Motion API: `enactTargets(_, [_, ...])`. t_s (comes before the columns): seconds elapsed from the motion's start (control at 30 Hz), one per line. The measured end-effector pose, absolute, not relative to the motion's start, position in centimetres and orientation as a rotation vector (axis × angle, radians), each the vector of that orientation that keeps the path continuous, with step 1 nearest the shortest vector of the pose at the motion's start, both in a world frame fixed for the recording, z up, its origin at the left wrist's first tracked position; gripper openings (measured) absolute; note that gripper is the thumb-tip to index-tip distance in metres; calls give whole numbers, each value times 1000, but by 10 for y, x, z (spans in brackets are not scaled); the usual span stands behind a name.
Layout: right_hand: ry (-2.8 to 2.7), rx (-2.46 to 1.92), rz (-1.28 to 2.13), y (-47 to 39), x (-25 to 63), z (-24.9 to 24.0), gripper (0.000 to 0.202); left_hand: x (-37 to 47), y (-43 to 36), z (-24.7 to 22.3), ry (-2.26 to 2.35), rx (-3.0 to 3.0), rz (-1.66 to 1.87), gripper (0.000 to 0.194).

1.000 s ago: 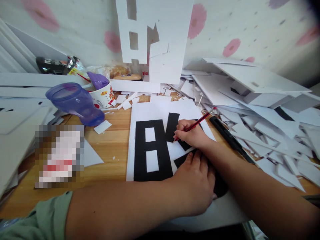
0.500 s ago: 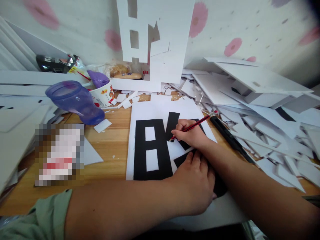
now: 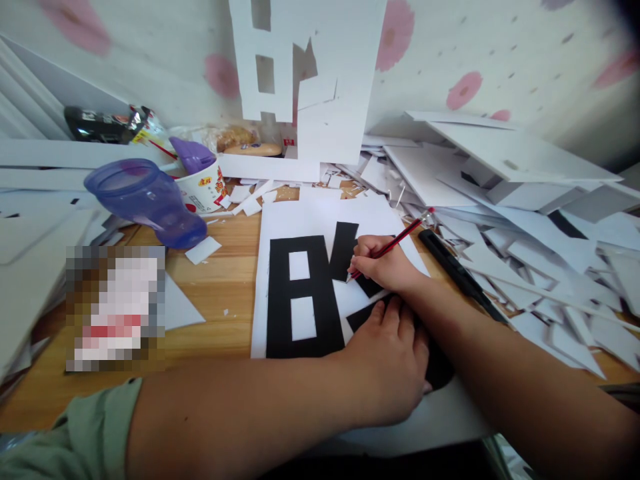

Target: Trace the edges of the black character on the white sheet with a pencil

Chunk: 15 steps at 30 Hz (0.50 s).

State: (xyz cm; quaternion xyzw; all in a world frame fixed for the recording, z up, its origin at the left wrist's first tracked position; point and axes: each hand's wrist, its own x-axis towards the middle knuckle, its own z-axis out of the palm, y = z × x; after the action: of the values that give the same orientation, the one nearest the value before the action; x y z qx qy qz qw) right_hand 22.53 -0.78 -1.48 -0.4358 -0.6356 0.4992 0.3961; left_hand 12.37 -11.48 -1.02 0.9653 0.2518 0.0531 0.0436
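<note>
A black cut-out shape (image 3: pixel 280 300) with two rectangular holes lies on a white board (image 3: pixel 295 217) in the middle. My right hand (image 3: pixel 383 263) grips a red and black pencil (image 3: pixel 403 238), its tip at the lower edge of the slanted black piece (image 3: pixel 344 252). Below it, my left hand (image 3: pixel 393 363) lies flat with fingers spread, pressing on the black shape and partly hiding it. My right forearm passes just beside the left fingertips.
White board scraps (image 3: pixel 540 273) and a black cutter (image 3: pixel 463 273) lie to the right. At the left are a purple container (image 3: pixel 145 197) and a paper cup (image 3: pixel 203 189). A cut white board (image 3: pixel 335 120) stands at the back.
My right hand has shifted the pencil tip slightly right along the lower edge of the slanted black piece. My left hand stays pressed down. The whole view has shifted slightly.
</note>
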Motion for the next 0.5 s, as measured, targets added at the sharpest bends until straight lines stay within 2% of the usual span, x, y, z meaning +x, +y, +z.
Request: enactTargets(0.5, [-1563, -1095, 1262, -10, 226, -13, 33, 125, -115, -12, 780, 2909, 157, 71])
